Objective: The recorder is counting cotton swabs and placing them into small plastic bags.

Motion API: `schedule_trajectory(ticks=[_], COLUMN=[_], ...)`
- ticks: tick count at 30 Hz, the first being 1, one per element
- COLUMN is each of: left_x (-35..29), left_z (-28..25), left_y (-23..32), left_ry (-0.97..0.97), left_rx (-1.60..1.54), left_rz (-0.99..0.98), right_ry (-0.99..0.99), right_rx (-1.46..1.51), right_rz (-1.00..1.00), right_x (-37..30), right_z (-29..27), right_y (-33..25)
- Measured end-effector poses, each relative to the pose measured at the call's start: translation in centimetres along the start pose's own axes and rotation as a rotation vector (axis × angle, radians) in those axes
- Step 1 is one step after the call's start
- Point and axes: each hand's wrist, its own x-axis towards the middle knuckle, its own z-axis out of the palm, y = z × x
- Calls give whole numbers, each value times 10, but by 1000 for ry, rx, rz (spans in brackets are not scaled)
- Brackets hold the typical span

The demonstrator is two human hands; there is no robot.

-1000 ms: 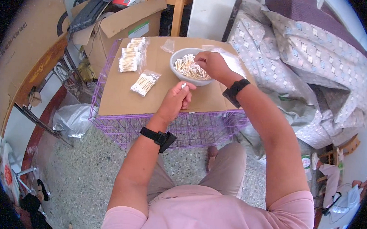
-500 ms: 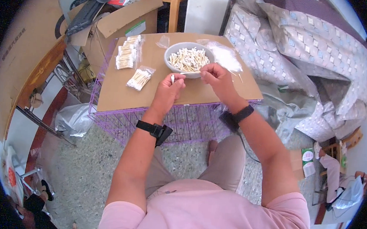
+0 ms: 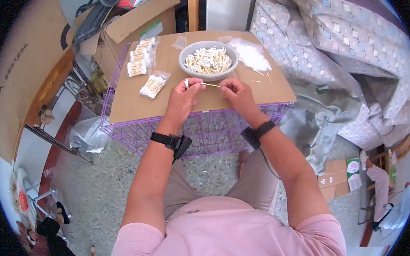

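Left hand [image 3: 183,98], just above and left of frame centre, pinches one end of a cotton swab [image 3: 211,85] between thumb and forefinger; another white tip projects above its fingers. Right hand [image 3: 238,95], just above and right of centre, pinches the opposite end. The swab spans the gap near-horizontally, below a grey bowl [image 3: 208,75] of loose swabs [image 3: 208,60] at upper centre. Filled clear pouches [image 3: 153,85] lie at upper left on a cardboard sheet [image 3: 268,92]; a purple wire cage [image 3: 205,129] stands beneath.
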Motion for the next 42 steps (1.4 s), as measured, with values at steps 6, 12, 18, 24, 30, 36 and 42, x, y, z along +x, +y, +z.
schedule_trajectory(ticks=[6,12,18,24,30,36,42], left_x=[-1,-3,-1,2,-4,-6,-5], left_z=[1,15,16,10,19,15,18], left_y=[0,4,-1,-9,1,0,3], left_ry=[16,38,12,0,47,29,21], left_rx=[86,295,417,538,421,372,389], left_rz=[9,-6,51,121,27,63,23], right_ry=[7,17,3,-5,-50,-75,-99], right_rx=[-88,54,237,273,174,81,27], right_rz=[-45,12,53,78,97,108,82], right_x=[-1,-5,-5,-5,-3,-4,-5], right_z=[3,-1,-7,-3,-2,5,3], right_y=[1,-5,-4,-9,-6,-9,-11])
